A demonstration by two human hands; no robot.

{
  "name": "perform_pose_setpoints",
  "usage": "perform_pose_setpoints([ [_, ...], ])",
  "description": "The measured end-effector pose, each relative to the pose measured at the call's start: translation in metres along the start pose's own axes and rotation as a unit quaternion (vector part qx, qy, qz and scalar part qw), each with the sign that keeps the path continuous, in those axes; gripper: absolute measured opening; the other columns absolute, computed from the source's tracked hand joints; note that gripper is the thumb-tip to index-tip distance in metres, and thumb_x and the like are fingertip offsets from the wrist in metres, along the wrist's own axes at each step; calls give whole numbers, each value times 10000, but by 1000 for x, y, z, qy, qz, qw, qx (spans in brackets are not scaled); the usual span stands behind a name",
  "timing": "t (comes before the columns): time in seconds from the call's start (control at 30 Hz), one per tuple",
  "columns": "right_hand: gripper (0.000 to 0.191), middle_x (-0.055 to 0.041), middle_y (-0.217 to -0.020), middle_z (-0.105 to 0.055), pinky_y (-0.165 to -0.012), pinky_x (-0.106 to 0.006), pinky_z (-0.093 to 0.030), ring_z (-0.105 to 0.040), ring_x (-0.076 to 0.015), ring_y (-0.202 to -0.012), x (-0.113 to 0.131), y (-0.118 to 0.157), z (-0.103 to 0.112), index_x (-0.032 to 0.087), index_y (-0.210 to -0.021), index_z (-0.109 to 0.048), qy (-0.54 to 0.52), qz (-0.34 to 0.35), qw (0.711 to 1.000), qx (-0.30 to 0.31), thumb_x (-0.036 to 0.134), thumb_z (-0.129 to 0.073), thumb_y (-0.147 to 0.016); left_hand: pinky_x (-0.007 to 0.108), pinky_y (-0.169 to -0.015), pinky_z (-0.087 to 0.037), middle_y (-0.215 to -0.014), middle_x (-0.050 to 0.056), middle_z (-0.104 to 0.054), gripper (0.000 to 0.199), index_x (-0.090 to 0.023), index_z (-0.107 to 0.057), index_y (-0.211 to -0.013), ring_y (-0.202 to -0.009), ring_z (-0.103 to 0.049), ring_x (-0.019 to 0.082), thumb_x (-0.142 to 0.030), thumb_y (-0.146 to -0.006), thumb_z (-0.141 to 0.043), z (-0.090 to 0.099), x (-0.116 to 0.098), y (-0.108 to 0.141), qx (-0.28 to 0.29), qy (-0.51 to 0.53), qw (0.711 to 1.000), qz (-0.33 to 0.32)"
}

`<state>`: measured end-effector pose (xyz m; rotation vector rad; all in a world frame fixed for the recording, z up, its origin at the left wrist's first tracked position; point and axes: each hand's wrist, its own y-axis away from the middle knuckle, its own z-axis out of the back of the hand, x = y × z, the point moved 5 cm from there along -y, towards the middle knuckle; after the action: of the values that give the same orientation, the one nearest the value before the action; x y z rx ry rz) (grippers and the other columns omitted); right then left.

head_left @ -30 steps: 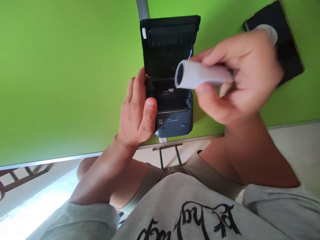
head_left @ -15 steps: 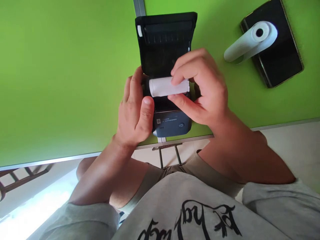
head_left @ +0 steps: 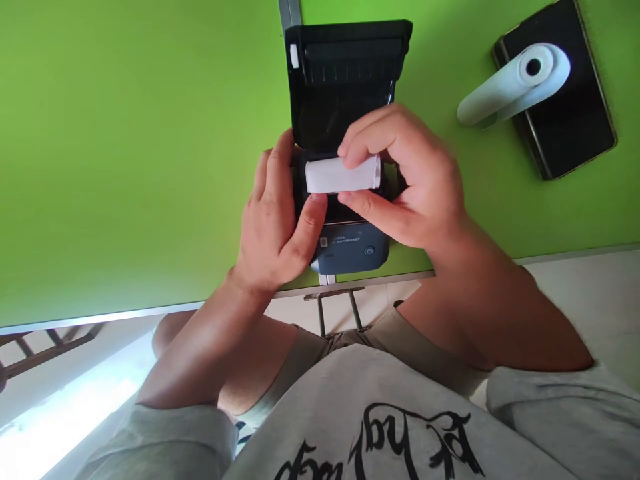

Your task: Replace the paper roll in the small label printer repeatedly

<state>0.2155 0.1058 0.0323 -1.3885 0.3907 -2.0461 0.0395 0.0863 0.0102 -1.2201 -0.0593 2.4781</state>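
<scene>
A small dark thermal printer (head_left: pixel 353 257) stands on the green table with its black lid (head_left: pixel 347 87) swung up. A white paper roll (head_left: pixel 330 176) lies crosswise at its open compartment; how deep it sits I cannot tell. My right hand (head_left: pixel 417 177) holds the roll's right part, fingertips on its far side and thumb at its near edge. My left hand (head_left: pixel 277 220) grips the printer's left side. Its thumb reaches over the compartment to the near left edge of the roll. The fingertips of the left hand are partly hidden beyond the printer.
On the right, a second white paper roll (head_left: pixel 505 87) stands on the table beside a black phone-like device (head_left: pixel 565 107), partly covering it in view. The green table's (head_left: pixel 125 167) metal-trimmed near edge runs just in front of the printer. A brown rack-like frame (head_left: pixel 55 343) shows below at left.
My left thumb has moved right, from the printer's left side to the roll's near edge. My right hand keeps its hold on the roll. The whole view has shifted slightly.
</scene>
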Motion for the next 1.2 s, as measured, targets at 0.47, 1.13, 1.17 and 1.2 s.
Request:
perform_pose_setpoints([
  [0.47,103,-16,-908,-685,-773,-411,-596,-676,-191,-901,2,5,3,252,-844,-459,104,6,994,-41,201,-534,-795,451,-992,-600,-1382,158,-621,649,-256,-444,-1553,-1200,-667,299,-664,-1056,-355,-1,1,0,0,-1,1000,1],
  [1.13,74,-1,-788,-605,-690,-391,-472,-598,-157,-766,4,7,0,240,-735,-581,44,6,999,3,168,-575,-754,457,-1038,-563,-1362,165,-604,750,-247,-380,-1599,-1235,-653,315,-738,-1045,-262,-4,5,3,12,17,999,-31],
  [1.17,66,-1,-750,-587,-684,-403,-447,-580,-162,-751,5,8,0,241,-713,-577,34,-1,999,2,180,-571,-737,476,-1058,-555,-1374,162,-600,762,-257,-376,-1597,-1254,-644,326,-759,-1034,-270,-4,6,3,16,26,999,-27],
  [1.2,59,-2,-718,-574,-689,-415,-429,-571,-169,-743,5,8,-1,243,-694,-569,26,-6,1000,4,193,-565,-724,492,-1079,-546,-1401,162,-590,771,-263,-368,-1598,-1282,-632,337,-773,-1025,-288,-5,7,3,20,31,999,-25],
])
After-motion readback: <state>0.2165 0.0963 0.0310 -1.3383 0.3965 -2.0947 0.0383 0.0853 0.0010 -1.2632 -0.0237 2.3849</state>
